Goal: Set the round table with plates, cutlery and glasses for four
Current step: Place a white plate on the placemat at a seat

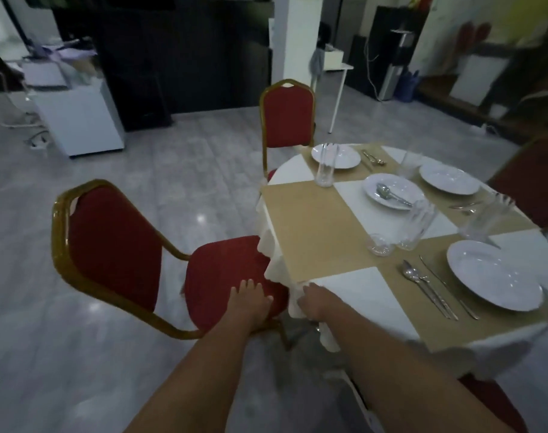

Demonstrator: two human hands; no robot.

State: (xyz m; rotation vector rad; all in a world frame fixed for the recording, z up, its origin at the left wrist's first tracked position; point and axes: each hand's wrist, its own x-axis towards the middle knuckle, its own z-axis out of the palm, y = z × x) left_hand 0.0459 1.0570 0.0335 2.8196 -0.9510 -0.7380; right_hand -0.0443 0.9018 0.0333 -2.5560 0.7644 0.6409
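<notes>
A: Left hand (250, 300) flat and open on red chair (185, 260) seat, lower centre; right hand (313, 303) pinching tablecloth (300, 300) edge.

B: Plates (494, 273), cutlery (429, 285), glasses (382, 243) sit right of frame. Pull cloth gently w/o jolting them.

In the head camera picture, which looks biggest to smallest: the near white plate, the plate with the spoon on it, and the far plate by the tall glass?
1. near plate
2. plate with the spoon
3. far plate
Likely the same size; nearness explains the difference.

Four white plates (494, 274), four glasses (325, 165) and four tan placemats (310, 226) on the round table (360, 295); three red chairs around it (116, 245).
</notes>
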